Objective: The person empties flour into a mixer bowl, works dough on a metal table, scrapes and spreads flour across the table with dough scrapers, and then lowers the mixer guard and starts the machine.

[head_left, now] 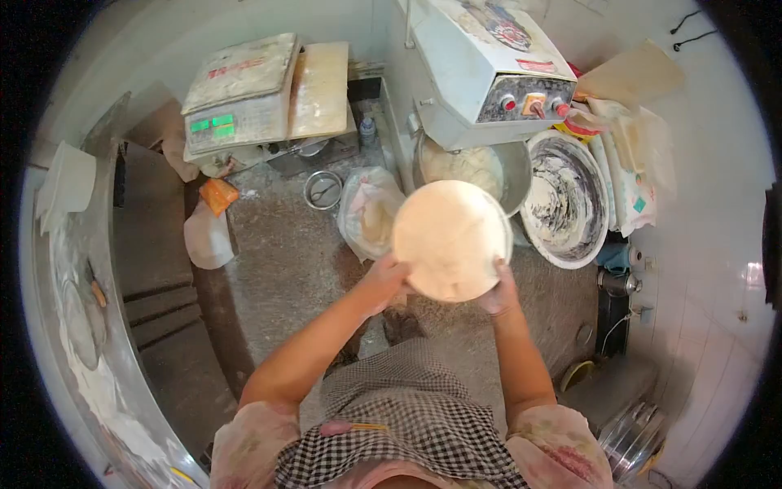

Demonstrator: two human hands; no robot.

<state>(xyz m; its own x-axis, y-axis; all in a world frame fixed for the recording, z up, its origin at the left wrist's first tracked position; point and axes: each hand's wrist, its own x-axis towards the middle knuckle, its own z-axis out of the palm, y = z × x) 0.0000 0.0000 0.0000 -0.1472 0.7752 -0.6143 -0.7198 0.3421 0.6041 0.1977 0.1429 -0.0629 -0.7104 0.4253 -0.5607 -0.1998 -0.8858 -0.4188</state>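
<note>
At the far left, a white tub (72, 179) sits by the metal table (147, 411); its inside cannot be made out. Further right are a dusty scale (236, 94) with green digits and an orange packet (218, 196). A small round metal container (308, 190) has something thin and metallic inside. Beside it, an open plastic bag (356, 208) holds pale material, too indistinct to name.

The left hand (381, 287) grips the lower left edge of a round vessel (509, 238), its thumb near the rim. The vessel is raised over the floor, in front of the body and close to the mixer. Its pale contents (448, 232) look like flour, filling it almost to the brim. It is probably fairly heavy and stiff-walled, while the load is soft and loose and could spill if tilted. Opposite sides of the rim, with fingers underneath, give the safest hold; a floury edge may be slippery.

Under the mixer (456, 81), a deep metal bowl (518, 173) contains a lumpy, dough-like mass (463, 165). The right hand (501, 295) grasps the vessel's lower right edge. Farther right, a broad white basin (604, 213) holds white powder, with dark streaks showing through.
</note>
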